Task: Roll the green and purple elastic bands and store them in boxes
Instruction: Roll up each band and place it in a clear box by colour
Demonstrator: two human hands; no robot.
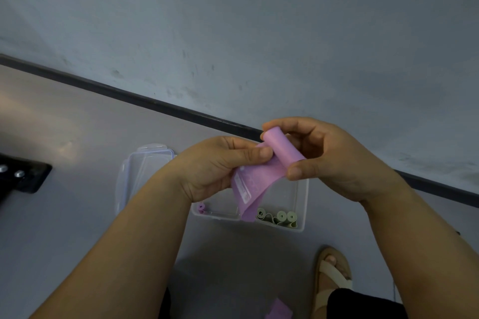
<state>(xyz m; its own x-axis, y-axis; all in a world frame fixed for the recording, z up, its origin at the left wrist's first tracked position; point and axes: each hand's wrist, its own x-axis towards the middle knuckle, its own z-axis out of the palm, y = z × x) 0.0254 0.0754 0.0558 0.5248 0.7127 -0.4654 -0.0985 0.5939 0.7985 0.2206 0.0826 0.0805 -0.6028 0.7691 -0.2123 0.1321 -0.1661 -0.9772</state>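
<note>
We see right grip [331, 158] pinching purple roll [281, 149] endwise, left grip [220, 166] pinching its tail [251, 189], hanging twd box [303, 204].

The purple band [259, 186] is looking soft and rubbery, with a smooth matt face. The green bands [281, 217] are looking like the same soft rubbery stuff, dull and smooth. The box [303, 197] and its lid [140, 176] are showing as clear hard plastic, smooth and a little glossy, with the floor [77, 215] showing through. The floor is looking smooth and is shining a little. The wall [259, 33] is looking painted, matt and scuffed. The two screws [18, 173] are gleaming like shiny metal on a black plate [36, 176]. The sandal [334, 277] straps are looking smooth and matt.
</note>
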